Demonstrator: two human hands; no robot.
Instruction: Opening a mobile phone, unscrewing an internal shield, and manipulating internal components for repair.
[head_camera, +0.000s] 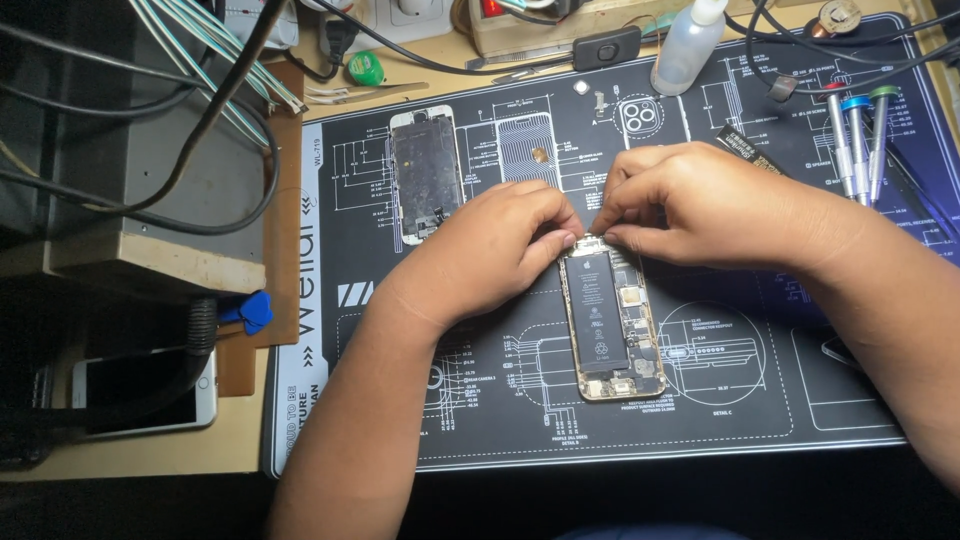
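We see an opened gold-coloured smartphone body, its black battery and circuit boards exposed, lying flat near the middle of the dark blue repair mat printed with white line diagrams. Both hands meet at the phone's far end. The left hand rests on the mat just beside the phone's left side, with its fingertips pressed together on the top left corner of the phone. The right hand comes in from the right edge, fingers pinched together on the top edge of the phone; we cannot tell whether a small part sits between them.

Toward the mat's far left corner lies a detached phone screen panel, its dark inner side up, well apart from the hands. Three metal screwdrivers with red, blue and green caps lie near the far right corner. A translucent plastic squeeze bottle stands at the far edge.
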